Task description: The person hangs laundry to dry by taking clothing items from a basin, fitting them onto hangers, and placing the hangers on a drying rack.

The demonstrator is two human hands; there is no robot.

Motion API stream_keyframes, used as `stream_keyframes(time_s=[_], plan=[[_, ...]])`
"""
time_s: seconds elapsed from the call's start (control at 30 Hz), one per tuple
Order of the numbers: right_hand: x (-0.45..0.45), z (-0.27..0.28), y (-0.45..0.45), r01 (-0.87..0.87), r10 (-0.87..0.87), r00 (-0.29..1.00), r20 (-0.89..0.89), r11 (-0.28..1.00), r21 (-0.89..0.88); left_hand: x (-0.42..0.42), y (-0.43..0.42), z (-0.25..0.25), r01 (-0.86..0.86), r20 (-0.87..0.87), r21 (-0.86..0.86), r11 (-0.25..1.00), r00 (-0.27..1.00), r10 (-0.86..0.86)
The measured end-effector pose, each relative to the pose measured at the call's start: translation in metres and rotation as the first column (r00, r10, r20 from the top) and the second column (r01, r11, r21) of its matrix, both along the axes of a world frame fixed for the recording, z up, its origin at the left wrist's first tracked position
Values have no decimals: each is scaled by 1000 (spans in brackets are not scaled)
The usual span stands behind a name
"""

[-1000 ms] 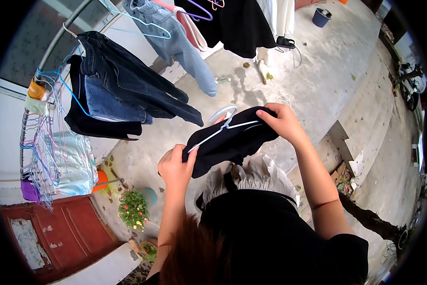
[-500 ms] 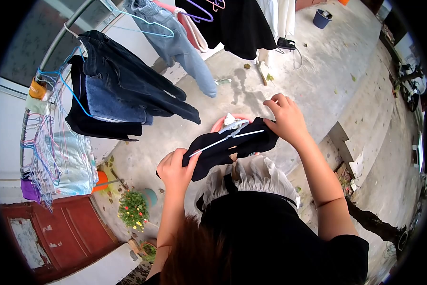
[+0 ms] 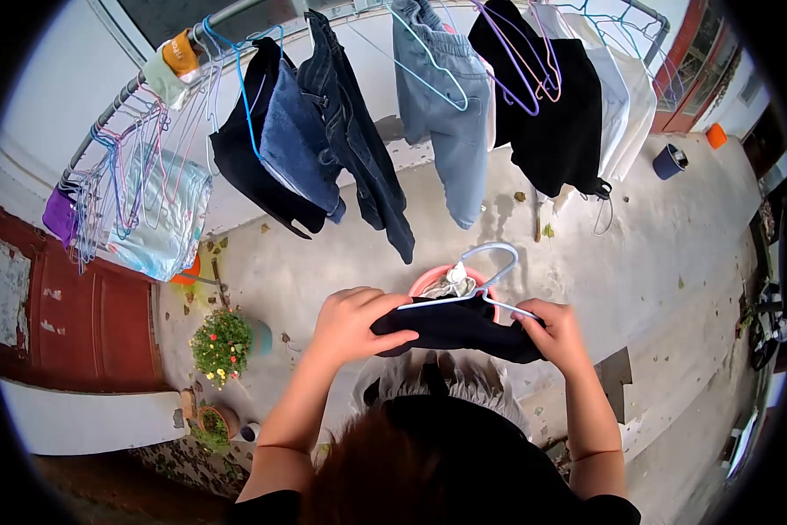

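In front of my body I hold a black garment (image 3: 463, 331) stretched sideways on a pale blue clothes hanger (image 3: 503, 273). The hanger's hook points up and away from me. My left hand (image 3: 354, 325) grips the garment and the hanger's left end between thumb and fingers. At the other end, my right hand (image 3: 553, 332) is closed on the cloth and hanger arm. Behind the garment, a pink basin (image 3: 423, 283) on the ground contains something whitish, partly covered by the hanger and cloth.
A metal rail (image 3: 118, 103) curves across the far side. Dark jeans (image 3: 349, 122), light blue trousers (image 3: 450, 96) and black clothing (image 3: 546, 105) hang there, with many hangers (image 3: 126, 175) at left. A flowering plant (image 3: 221, 346) and dark blue bucket (image 3: 670, 161) stand on the concrete.
My right hand was spread at the garment's edge and is now closed on it and the hanger. The hanger's hook has swung upright. My view has turned, showing more of the rail.
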State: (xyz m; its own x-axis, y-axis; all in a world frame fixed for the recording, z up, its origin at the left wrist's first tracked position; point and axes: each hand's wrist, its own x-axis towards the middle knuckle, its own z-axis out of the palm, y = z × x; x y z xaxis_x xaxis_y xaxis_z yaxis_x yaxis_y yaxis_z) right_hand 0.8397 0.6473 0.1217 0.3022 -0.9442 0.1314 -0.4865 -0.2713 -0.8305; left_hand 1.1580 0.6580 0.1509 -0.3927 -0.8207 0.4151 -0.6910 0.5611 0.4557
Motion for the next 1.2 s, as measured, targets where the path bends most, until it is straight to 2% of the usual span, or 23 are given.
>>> stream_keyframes(time_s=[0.13, 0.2, 0.27, 0.3, 0.43, 0.47, 0.53, 0.63, 0.67, 0.7, 0.8, 0.9, 1.0, 1.03, 1.13, 1.2], plan=[[16, 24, -2, -79, 83, 996, -36, 991, 105, 20, 10, -20, -132, 103, -35, 991, 985, 135], [20, 29, -9, -247, 248, 969, 24, 947, 206, 29, 15, -24, -194, 29, -43, 980, 980, 195], [23, 41, -15, -434, 417, 901, 119, 865, 251, 40, 20, -25, -253, -24, -35, 967, 967, 252], [23, 49, -19, -517, 515, 853, 88, 810, 278, 47, 22, -26, -269, -55, -32, 963, 962, 267], [49, 68, -24, -762, 746, 643, 173, 600, 245, 73, 27, -29, -299, -191, -11, 954, 937, 292], [58, 76, -24, -764, 739, 635, 225, 559, 323, 79, 27, -28, -294, -229, -3, 956, 931, 286], [73, 80, -23, -791, 710, 611, 350, 527, 310, 90, 28, -25, -294, -264, 80, 953, 915, 304], [94, 85, -17, -779, 516, 606, 606, 541, 318, 97, 27, -14, -321, -353, 122, 939, 871, 343], [99, 89, -17, -770, 488, 613, 621, 544, 332, 100, 26, -11, -335, -388, 122, 934, 851, 356], [103, 93, -17, -762, 460, 620, 636, 548, 347, 109, 24, -16, -278, -405, 172, 945, 855, 326], [111, 108, -13, -707, 375, 671, 640, 583, 399, 118, 20, -18, -358, -443, 118, 926, 816, 372], [110, 118, -7, -649, 313, 715, 626, 630, 427, 127, 16, -24, -343, -478, 183, 921, 788, 388], [90, 120, -8, -718, 276, 640, 717, 548, 429, 131, 8, -34, -289, -482, 235, 928, 795, 370], [87, 129, -2, -652, 217, 687, 694, 606, 456, 130, 5, -36, -278, -485, 241, 930, 795, 363], [77, 147, 12, -455, -36, 716, 697, 733, 506, 125, -3, -38, -199, -525, 307, 931, 780, 340], [80, 161, 19, -207, -173, 740, 650, 861, 465, 122, -8, -38, -158, -541, 315, 936, 780, 314]])
